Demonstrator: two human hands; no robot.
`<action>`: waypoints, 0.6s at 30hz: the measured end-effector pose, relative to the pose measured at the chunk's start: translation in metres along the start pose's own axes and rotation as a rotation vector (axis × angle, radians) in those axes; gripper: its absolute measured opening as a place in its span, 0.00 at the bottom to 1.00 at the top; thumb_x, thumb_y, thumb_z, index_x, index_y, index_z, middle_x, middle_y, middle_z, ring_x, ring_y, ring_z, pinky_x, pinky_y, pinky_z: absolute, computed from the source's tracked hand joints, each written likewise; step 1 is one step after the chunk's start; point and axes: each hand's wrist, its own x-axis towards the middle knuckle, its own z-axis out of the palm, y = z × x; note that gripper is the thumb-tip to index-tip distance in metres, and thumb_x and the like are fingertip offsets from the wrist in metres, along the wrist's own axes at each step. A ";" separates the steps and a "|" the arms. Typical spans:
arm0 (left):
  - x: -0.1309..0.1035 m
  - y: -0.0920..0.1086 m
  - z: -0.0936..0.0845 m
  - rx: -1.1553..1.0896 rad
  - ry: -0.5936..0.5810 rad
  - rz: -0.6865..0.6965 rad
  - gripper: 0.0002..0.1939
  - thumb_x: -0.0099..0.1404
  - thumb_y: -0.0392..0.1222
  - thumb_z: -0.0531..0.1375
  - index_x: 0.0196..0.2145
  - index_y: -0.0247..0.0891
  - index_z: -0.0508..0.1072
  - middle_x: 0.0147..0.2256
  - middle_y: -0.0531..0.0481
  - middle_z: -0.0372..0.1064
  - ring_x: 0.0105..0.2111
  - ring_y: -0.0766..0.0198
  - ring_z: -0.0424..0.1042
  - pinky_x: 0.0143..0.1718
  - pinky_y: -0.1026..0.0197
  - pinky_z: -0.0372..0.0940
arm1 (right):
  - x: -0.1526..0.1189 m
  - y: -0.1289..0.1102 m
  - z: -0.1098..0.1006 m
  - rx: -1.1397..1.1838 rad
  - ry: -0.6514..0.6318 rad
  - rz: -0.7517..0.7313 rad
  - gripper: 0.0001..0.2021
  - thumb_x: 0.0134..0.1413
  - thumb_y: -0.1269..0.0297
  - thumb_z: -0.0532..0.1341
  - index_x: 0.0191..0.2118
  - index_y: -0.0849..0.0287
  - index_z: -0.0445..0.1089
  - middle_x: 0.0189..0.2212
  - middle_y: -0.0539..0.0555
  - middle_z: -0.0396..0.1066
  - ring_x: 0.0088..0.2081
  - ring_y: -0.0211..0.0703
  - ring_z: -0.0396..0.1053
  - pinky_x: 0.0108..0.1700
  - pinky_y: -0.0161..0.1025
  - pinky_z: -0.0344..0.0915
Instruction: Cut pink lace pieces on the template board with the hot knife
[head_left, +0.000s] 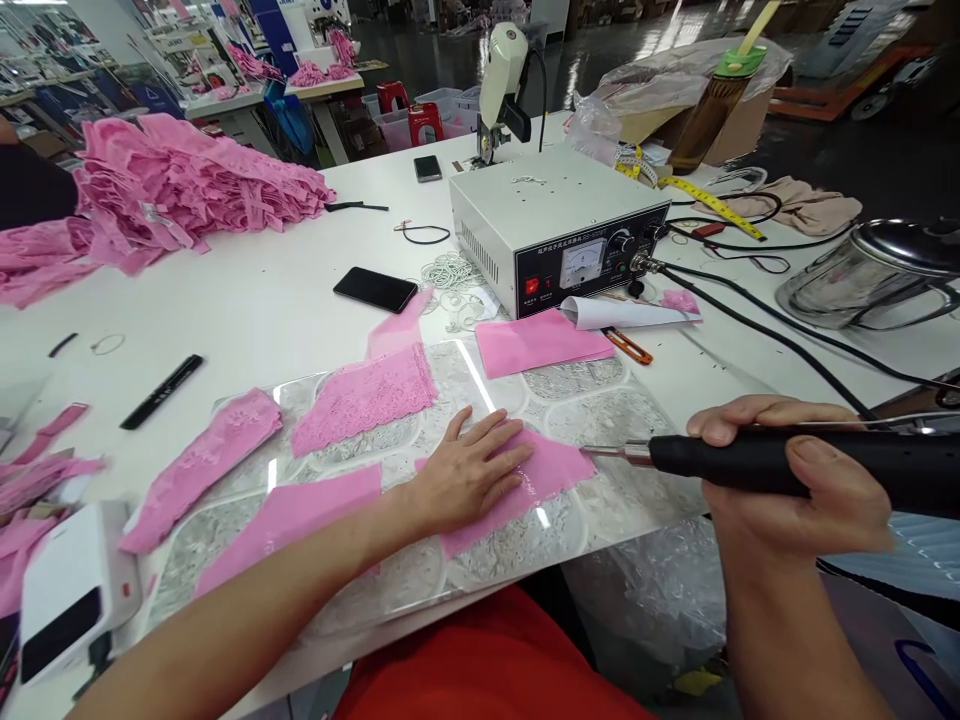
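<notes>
My left hand (472,470) lies flat with its fingers spread on a piece of pink fabric (551,468), pressing it against a stone-patterned mat (630,415). My right hand (787,475) is wrapped round a black handheld ultrasonic tool (727,465) with a thin metal tip. That tip meets the right corner of the fabric, or sits just over it; I cannot tell which. Around my left hand lie a pink lace piece (367,400), a long pink strip (206,465) and another flat pink piece (300,515), partly under my forearm.
Behind the mat stands a grey control box (559,225) with a cable running towards the tool. A stack of pink fabric (495,345), a black phone (375,290) and an orange cutter (628,346) lie near it. Pink garments (187,185) are heaped at left; a glass pitcher (855,280) stands right.
</notes>
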 end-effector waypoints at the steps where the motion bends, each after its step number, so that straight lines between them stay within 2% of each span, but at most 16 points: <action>1: 0.000 0.000 0.000 0.001 0.002 0.001 0.20 0.79 0.46 0.51 0.61 0.39 0.72 0.63 0.38 0.67 0.67 0.44 0.62 0.67 0.34 0.53 | 0.000 0.000 0.000 -0.004 -0.010 -0.006 0.08 0.24 0.63 0.54 0.17 0.56 0.69 0.15 0.52 0.67 0.13 0.40 0.59 0.15 0.42 0.59; 7: 0.000 0.001 0.002 -0.006 0.000 -0.008 0.19 0.79 0.46 0.52 0.60 0.40 0.73 0.64 0.39 0.66 0.67 0.45 0.62 0.67 0.34 0.53 | 0.002 0.001 0.001 -0.013 -0.034 -0.024 0.09 0.24 0.62 0.53 0.17 0.56 0.69 0.15 0.52 0.66 0.13 0.40 0.59 0.15 0.42 0.58; 11: 0.000 0.002 0.002 0.004 0.008 -0.010 0.19 0.78 0.47 0.53 0.60 0.40 0.74 0.65 0.38 0.64 0.68 0.45 0.60 0.68 0.35 0.51 | 0.000 0.002 0.007 -0.002 -0.094 -0.016 0.09 0.25 0.62 0.54 0.18 0.55 0.70 0.16 0.51 0.66 0.13 0.40 0.59 0.15 0.41 0.57; 18: -0.005 0.000 0.004 0.038 0.056 0.030 0.20 0.80 0.47 0.49 0.59 0.39 0.73 0.64 0.40 0.67 0.68 0.48 0.60 0.69 0.36 0.49 | -0.006 0.004 0.022 0.022 -0.137 -0.001 0.10 0.26 0.62 0.54 0.19 0.56 0.71 0.17 0.50 0.68 0.14 0.40 0.60 0.16 0.41 0.59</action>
